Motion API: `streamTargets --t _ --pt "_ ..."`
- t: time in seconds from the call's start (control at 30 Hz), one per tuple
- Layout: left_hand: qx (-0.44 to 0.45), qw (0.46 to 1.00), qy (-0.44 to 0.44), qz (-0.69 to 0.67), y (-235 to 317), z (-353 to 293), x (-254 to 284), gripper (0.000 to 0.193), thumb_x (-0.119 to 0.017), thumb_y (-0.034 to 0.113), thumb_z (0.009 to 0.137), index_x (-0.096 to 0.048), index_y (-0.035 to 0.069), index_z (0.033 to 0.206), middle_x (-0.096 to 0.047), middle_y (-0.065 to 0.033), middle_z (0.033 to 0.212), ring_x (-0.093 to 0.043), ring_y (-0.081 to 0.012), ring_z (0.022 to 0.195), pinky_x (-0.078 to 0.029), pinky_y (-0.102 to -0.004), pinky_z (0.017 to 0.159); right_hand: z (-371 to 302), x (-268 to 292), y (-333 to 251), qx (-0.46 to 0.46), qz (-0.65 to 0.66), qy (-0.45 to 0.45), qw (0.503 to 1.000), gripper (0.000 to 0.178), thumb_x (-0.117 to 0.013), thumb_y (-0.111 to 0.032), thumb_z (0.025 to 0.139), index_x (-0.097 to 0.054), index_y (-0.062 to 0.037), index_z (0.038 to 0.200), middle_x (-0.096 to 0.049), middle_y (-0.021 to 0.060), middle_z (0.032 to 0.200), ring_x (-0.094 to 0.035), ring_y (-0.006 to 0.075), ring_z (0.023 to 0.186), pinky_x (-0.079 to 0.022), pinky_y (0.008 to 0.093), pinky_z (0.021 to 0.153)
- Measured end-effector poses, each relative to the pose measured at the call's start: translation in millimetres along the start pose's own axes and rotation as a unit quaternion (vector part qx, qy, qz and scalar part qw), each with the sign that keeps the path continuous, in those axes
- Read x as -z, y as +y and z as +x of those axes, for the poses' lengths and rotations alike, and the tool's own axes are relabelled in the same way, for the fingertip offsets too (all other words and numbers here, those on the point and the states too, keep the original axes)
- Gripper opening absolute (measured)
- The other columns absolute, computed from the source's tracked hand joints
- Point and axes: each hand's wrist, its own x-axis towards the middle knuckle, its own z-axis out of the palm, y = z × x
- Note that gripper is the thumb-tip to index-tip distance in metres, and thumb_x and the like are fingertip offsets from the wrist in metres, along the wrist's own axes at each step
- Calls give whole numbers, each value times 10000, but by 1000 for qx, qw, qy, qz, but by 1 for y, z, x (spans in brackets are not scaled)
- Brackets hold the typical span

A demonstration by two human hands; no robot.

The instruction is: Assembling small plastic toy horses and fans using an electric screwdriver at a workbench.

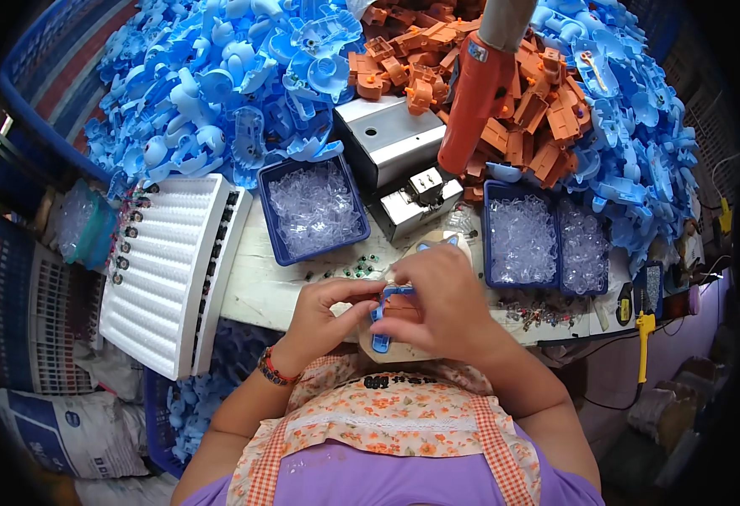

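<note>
In front of my apron a blue plastic toy shell (pixel 380 342) with an orange-brown plastic block (pixel 400 307) set in it lies over a light-coloured board (pixel 412 351). My left hand (pixel 326 314) is closed at the shell's left side, finger and thumb pinching its edge. Curled over the block and shell from the right is my right hand (pixel 447 297), its thumb along the near side; its fingers partly hide both parts. Just beyond my right hand, another blue piece (pixel 449 240) rests on the board's far end.
Blue shells (pixel 218 84) and orange-brown parts (pixel 547 126) are heaped at the back. Dark blue trays (pixel 279 253) of clear plastic pieces flank a metal fixture (pixel 404 211) under an orange-handled tool (pixel 471 101). White ridged trays (pixel 163 270) lean at left; a yellow glue gun (pixel 644 337) hangs right.
</note>
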Motion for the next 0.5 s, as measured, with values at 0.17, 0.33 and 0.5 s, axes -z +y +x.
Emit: streamTargets --t 0.17,0.33,0.5 --pt "-9 1000 24 3 6 -1 -2 261 -673 1 823 -682 -6 1084 -701 -127 1012 -686 -167 885 -543 -275 801 -7 -28 3 -18 2 -33 999 398 -765 -234 716 -532 -70 994 -599 82 880 -582 284 884 -290 534 1036" --pt "7 998 52 -22 0 -7 -4 235 -687 30 827 -689 -4 1060 -705 -126 997 -687 -156 818 -541 -262 755 -9 -25 5 -65 66 -46 995 282 -719 -107 746 -586 -95 995 -632 49 872 -605 255 896 -254 538 1068" --pt "58 997 51 -1 -6 -7 -1 180 -696 48 842 -683 -26 1006 -699 -71 862 -648 -102 758 -511 -210 694 -9 -23 6 -67 81 -31 994 183 -725 -89 744 -679 -128 917 -668 6 846 -626 228 926 -258 540 1068"
